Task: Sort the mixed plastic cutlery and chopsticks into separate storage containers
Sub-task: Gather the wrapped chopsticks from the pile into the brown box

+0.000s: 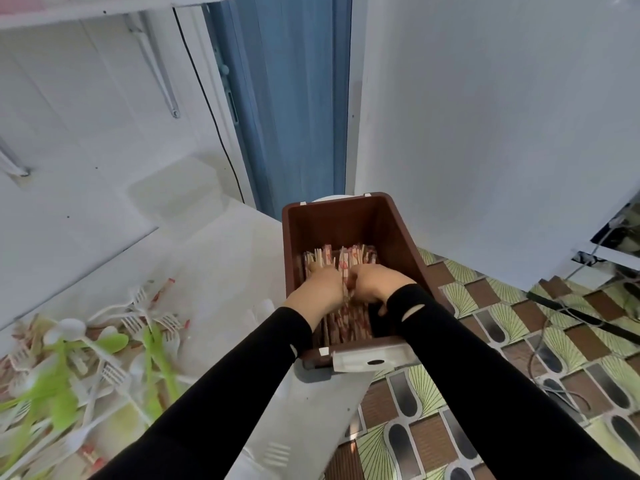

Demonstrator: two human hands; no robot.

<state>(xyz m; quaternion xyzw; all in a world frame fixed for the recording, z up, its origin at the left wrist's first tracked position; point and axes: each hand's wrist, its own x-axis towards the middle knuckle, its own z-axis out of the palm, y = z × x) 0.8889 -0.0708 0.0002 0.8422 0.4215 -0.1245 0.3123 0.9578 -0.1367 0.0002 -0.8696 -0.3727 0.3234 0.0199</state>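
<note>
Well, both hands are down in the brown box (398, 237) at centre frame, working the chopsticks (346, 258). The sticks lie lengthwise in their red-and-white paper sleeves, packed along the bottom of the box. The left hand (320, 285) has its fingers curled over a bunch on the left side, and the right hand (375, 282) is curled onto the sticks just beside it. The knuckles almost meet, with one wrapped stick standing up between them. Black sleeves (242, 393) run in from the bottom edge.

Over at lower left, the unsorted pile (86, 358) sprawls across the white table (225, 254). It holds white forks (136, 294), green spoons (152, 344) and a few wrapped sticks, all tangled and well apart from the box. Clear tubs (176, 192) sit stacked against the wall, left of centre. The box rests at the table's right edge, and the patterned floor (519, 341) fills the lower right.
</note>
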